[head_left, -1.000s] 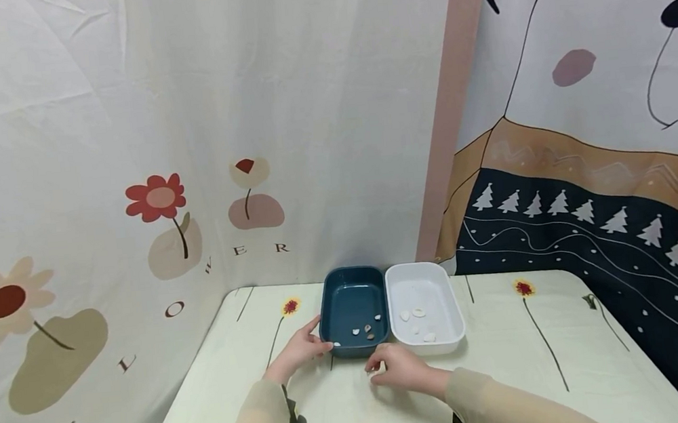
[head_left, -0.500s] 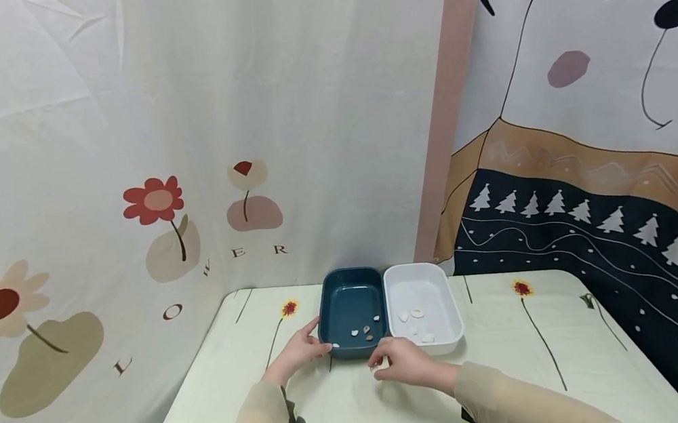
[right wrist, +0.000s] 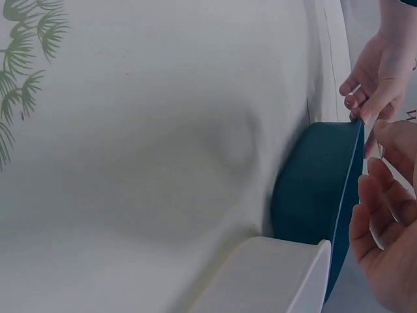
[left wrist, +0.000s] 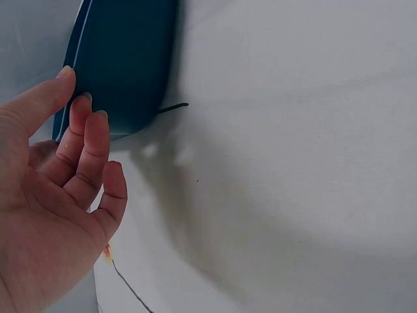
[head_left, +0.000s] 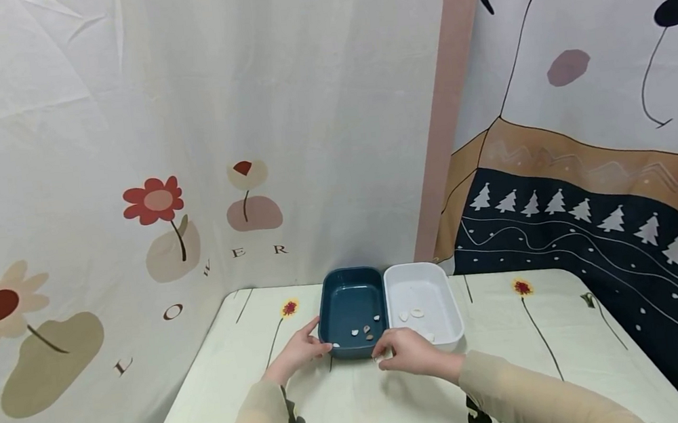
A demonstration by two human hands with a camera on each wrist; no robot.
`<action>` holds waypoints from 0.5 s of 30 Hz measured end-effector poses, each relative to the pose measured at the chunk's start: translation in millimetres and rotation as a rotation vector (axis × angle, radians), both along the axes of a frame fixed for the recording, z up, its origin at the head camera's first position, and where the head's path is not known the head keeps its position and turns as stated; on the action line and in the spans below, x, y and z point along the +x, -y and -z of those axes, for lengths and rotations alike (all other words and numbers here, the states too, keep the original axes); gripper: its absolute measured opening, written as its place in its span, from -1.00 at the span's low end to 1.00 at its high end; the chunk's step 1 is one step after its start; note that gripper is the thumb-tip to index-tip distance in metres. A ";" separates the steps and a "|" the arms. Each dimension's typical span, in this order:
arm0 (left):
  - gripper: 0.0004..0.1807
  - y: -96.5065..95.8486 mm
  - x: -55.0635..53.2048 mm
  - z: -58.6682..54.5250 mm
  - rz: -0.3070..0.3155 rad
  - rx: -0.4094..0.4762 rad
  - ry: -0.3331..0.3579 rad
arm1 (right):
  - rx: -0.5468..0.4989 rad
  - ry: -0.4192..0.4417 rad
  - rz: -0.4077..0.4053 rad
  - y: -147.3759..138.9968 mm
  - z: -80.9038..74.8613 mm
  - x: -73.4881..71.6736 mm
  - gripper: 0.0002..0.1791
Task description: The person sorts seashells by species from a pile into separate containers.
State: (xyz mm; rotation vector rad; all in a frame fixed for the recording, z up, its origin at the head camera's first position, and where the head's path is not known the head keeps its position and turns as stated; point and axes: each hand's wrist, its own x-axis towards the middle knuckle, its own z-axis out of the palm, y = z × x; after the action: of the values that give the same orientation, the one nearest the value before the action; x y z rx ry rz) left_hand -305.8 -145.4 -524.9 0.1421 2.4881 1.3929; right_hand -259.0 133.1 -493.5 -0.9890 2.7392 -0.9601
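My left hand [head_left: 300, 353] grips the near left corner of a dark teal dish [head_left: 353, 292]; in the left wrist view, the thumb lies at the rim and the fingers against the outer wall. Several small white and brown shell-like pieces [head_left: 368, 337] lie in this dish. Just over its near right corner is my right hand [head_left: 410, 352], thumb and forefinger pinching a small whitish shell-like piece [head_left: 376, 360] mostly hidden by the fingers. Touching the teal dish on its right stands a white dish [head_left: 420, 285] with several white shell-like pieces [head_left: 417, 313], partly covered by the right hand.
A pale flower-printed cloth [head_left: 504, 332] covers the table under both dishes. Behind the table hangs a white curtain [head_left: 320, 138], with a dark bear-print cloth [head_left: 592, 228] at the right.
My right hand has risen from the cloth in front of the dishes, moving slightly right and up to the teal dish's near rim. The left hand keeps its hold on the dish.
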 end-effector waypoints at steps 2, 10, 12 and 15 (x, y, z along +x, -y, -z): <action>-0.11 0.7 -0.4 0.7 0.005 -0.004 -0.004 | -0.006 -0.011 0.001 0.3 -2.3 -2.1 -0.89; -0.11 2.2 -1.5 1.0 0.012 -0.001 0.001 | -0.067 -0.004 0.019 1.9 -7.4 -11.4 -0.88; -0.10 2.2 -1.1 1.1 0.012 0.003 0.006 | -0.074 0.000 0.038 2.1 -7.6 -14.9 -0.87; -0.10 1.9 -0.6 1.5 0.015 0.002 0.006 | -0.095 0.015 0.073 3.4 -6.6 -21.5 -0.87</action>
State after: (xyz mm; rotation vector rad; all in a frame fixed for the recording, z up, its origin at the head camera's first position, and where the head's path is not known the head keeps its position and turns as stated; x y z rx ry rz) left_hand -306.4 -147.3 -526.4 0.1563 2.4757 1.3878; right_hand -280.4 129.7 -486.9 -0.8964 2.7582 -1.1144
